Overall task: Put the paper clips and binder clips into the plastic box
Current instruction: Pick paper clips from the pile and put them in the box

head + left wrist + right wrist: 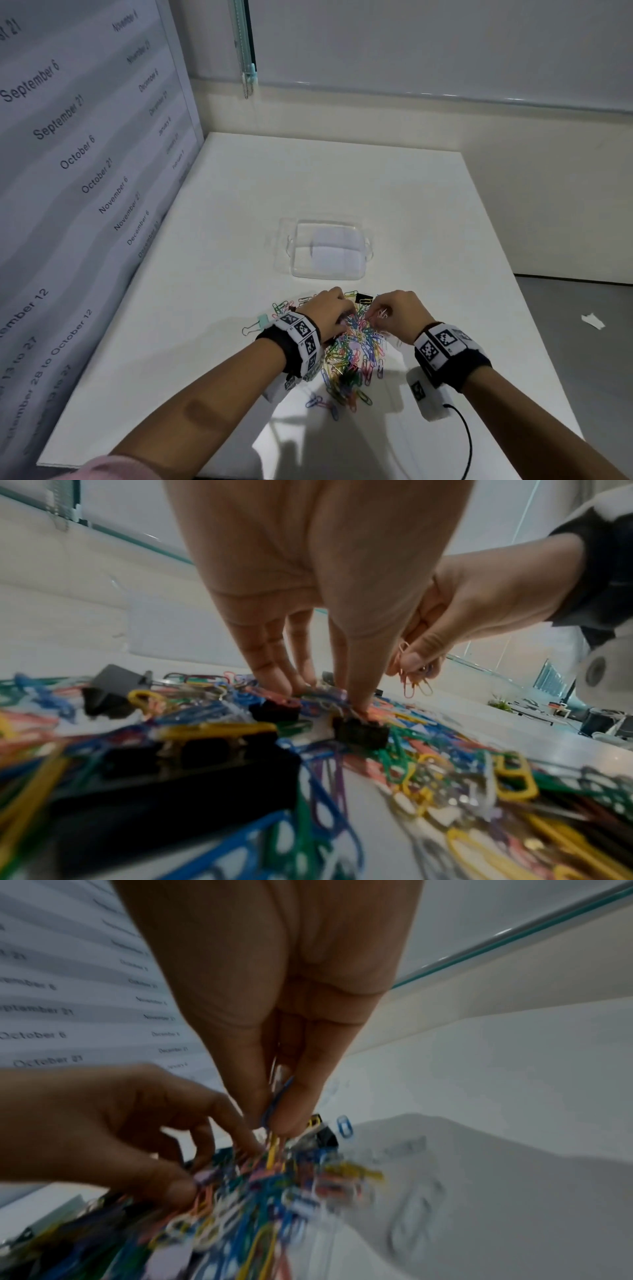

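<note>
A heap of coloured paper clips [352, 353] lies on the white table [308, 185], just in front of the clear plastic box [329, 250], which stands open with nothing in it. Black binder clips [109, 691] are mixed into the heap, one at its far edge [363, 298]. A mint binder clip [262, 321] lies to the left. My left hand [342, 318] claws into the heap, fingertips [274, 685] and thumb gathering clips. My right hand [375, 310] pinches a few paper clips [414, 680] just above the heap.
A wall panel printed with dates [85, 154] stands along the table's left side. The table's right edge [520, 291] drops to a grey floor. A white paper scrap [592, 322] lies far right. A black cable [466, 435] trails from my right wrist.
</note>
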Tool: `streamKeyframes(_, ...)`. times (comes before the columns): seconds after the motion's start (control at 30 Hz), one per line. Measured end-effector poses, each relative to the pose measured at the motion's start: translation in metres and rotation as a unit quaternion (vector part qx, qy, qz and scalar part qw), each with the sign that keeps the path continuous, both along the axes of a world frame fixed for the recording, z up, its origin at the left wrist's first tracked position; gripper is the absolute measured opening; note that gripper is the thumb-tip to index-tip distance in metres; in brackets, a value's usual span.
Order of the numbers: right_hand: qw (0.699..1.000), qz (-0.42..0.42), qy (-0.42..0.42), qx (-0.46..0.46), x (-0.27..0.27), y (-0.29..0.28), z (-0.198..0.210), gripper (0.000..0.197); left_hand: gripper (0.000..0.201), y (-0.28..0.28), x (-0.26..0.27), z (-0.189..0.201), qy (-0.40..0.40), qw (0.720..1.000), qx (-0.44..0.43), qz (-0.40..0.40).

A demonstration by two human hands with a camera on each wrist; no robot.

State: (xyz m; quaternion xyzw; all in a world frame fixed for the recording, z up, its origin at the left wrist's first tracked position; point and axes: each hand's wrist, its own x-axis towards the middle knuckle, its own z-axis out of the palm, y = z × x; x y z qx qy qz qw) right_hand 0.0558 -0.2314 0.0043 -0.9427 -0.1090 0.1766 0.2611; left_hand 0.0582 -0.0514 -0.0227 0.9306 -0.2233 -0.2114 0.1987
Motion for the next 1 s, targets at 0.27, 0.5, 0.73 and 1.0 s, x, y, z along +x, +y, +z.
streamKeyframes(0.27, 0.997, 0.005, -0.027, 0.069, 0.04, 0.007, 0.014, 0.009, 0.021, 0.003, 0.016, -0.002, 0.024, 0.999, -0.021, 0.032)
streamKeyframes(0.5, 0.99, -0.003, -0.099, 0.099, 0.079, 0.028, 0.021, 0.01, 0.022, 0.019, 0.022, 0.004, 0.05, 0.996, -0.07, 0.034)
streamKeyframes(0.73, 0.991, 0.006, -0.119, 0.058, 0.104, 0.043, -0.002, 0.022, 0.02, 0.031, 0.025, 0.012, 0.041, 0.992, -0.107, 0.054)
streamKeyframes(1.0, 0.982, 0.021, -0.177, 0.055, 0.077, 0.028, -0.01, 0.025, 0.017, 0.048, 0.025, 0.022, 0.028, 0.971, -0.193, 0.141)
